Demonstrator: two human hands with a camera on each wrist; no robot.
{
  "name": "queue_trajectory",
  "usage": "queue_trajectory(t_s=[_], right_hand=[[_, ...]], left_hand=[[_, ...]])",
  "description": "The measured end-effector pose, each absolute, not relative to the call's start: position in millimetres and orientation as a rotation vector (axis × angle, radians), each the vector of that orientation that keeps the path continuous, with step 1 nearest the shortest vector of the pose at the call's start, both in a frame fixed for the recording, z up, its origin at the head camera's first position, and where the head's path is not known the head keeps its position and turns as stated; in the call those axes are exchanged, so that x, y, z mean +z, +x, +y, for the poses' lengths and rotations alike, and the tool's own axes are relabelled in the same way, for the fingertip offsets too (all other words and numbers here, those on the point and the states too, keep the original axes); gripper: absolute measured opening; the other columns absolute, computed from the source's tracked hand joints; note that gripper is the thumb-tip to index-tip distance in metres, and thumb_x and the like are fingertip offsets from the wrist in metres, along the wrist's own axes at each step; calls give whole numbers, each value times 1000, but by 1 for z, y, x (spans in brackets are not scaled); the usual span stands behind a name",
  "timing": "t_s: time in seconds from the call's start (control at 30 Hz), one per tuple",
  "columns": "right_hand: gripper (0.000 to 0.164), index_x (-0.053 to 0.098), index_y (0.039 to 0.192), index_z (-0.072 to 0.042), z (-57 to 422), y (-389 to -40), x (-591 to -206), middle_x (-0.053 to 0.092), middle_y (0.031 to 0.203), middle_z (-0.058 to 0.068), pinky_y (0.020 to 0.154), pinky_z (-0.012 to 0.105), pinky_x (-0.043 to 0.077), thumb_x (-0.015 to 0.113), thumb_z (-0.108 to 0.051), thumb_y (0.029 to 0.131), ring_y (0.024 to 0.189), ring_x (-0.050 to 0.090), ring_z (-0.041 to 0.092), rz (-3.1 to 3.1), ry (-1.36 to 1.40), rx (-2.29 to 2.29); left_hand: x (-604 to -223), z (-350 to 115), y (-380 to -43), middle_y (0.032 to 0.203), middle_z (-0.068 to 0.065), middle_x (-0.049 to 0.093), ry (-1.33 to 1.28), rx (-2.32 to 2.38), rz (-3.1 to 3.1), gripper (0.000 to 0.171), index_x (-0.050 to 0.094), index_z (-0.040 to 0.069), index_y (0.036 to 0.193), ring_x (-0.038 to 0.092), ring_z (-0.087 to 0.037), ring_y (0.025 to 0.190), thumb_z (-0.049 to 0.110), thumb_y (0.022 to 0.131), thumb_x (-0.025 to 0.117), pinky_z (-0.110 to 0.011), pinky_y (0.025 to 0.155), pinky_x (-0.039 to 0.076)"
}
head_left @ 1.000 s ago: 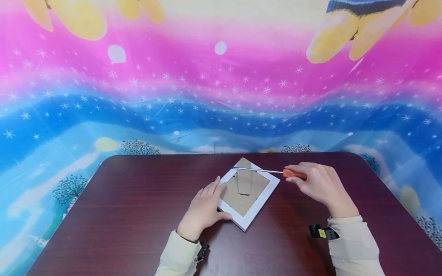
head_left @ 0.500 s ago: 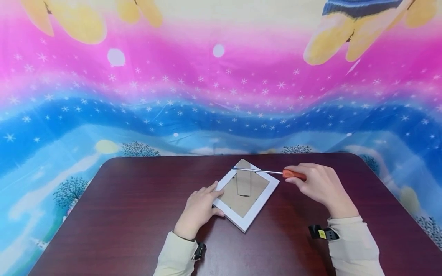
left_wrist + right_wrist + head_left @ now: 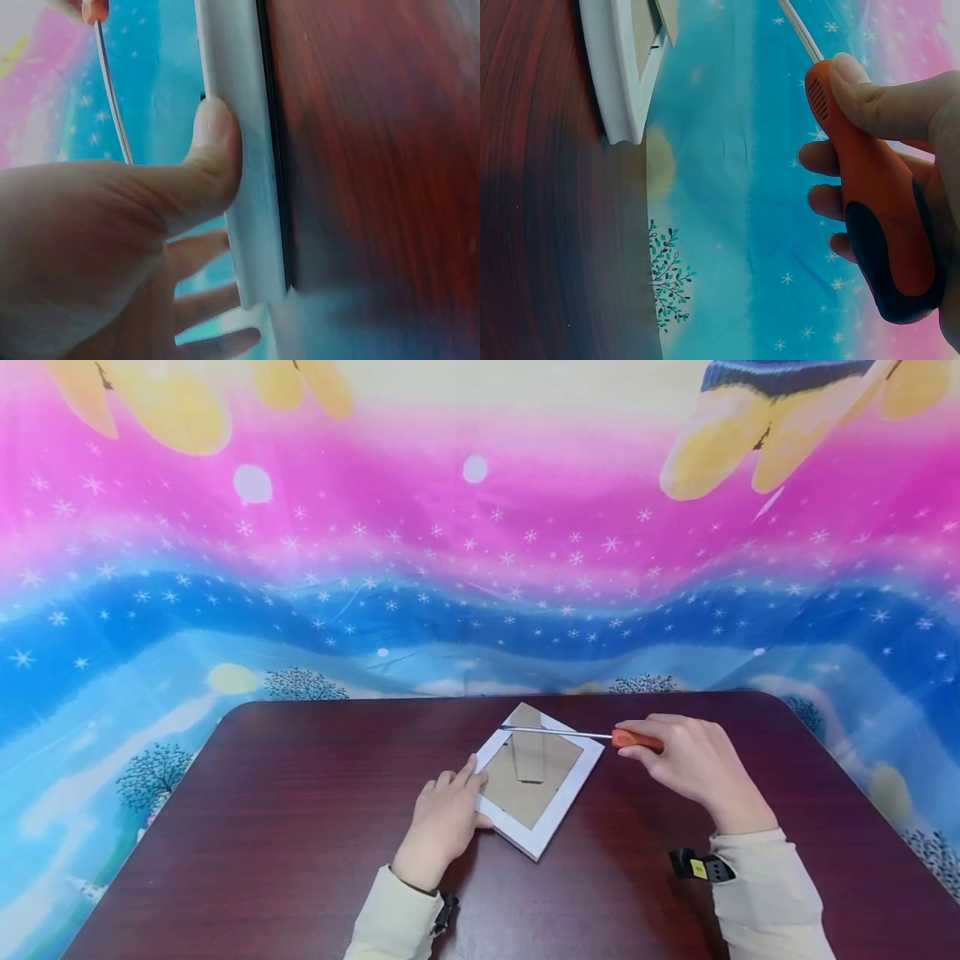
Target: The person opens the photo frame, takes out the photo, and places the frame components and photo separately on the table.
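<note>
Picture frame | turned slightly counterclockwise since earlier | left hand gripping its edge | right hand grasping screwdriver

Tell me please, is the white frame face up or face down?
The white frame is face down: its brown backing and support leg show on top.

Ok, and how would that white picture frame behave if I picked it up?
The white picture frame would probably stay stiff, given its straight, solid-looking border. It's unlikely to roll, being broad and square-cornered. Its back strut might flap, since one edge appears raised off the backing.
</note>
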State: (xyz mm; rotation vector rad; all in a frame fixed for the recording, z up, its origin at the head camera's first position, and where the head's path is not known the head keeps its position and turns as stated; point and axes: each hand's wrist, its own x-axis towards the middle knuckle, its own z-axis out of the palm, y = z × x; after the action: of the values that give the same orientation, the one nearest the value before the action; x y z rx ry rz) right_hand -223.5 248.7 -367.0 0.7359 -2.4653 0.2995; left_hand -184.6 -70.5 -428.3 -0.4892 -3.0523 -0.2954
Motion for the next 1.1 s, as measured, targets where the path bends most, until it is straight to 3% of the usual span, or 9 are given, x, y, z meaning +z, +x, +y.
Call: queue_trajectory(t_s=[0.47, 0.67, 0.83, 1.0, 1.1], right_hand=[[34, 80, 105, -20, 247, -224, -366, 71, 80, -3, 51, 34, 44, 87, -26, 72, 57, 54, 13, -2478, 735, 281], [33, 80, 105, -20, 246, -224, -367, 71, 80, -3, 51, 32, 43, 87, -25, 73, 57, 55, 13, -2471, 745, 281], [32, 80, 104, -20, 247, -224, -367, 70, 77, -4, 50, 32, 42, 87, -25, 72, 56, 53, 12, -2448, 755, 281], [32, 80, 103, -20, 248, -224, -367, 68, 75, -5, 50, 31, 42, 87, -25, 72, 55, 51, 10, -2443, 760, 277], [32, 80, 103, -19, 247, -224, -367, 67, 74, -5, 50, 31, 42, 87, -25, 72, 55, 49, 10, -2455, 758, 275]], left_hand=[[-414, -39, -165, 141, -15, 55, -285, 113, -3057, 73, 62, 9, 133, 61, -27, 91, 54, 77, 72, -36, 79, 46], [-412, -27, -160, 136, -19, 58, -125, 114, -3078, 70, 65, 5, 122, 65, -28, 92, 58, 77, 73, -37, 77, 47], [-416, -19, -157, 133, -22, 59, -60, 115, -3053, 72, 65, 1, 124, 66, -30, 93, 59, 81, 70, -38, 71, 49], [-417, -19, -157, 128, -22, 63, -69, 107, -3011, 65, 67, 2, 119, 67, -28, 90, 55, 83, 71, -40, 75, 48], [-415, -23, -159, 112, -17, 70, -88, 94, -2976, 57, 69, 4, 111, 65, -25, 86, 54, 83, 71, -39, 74, 47]])
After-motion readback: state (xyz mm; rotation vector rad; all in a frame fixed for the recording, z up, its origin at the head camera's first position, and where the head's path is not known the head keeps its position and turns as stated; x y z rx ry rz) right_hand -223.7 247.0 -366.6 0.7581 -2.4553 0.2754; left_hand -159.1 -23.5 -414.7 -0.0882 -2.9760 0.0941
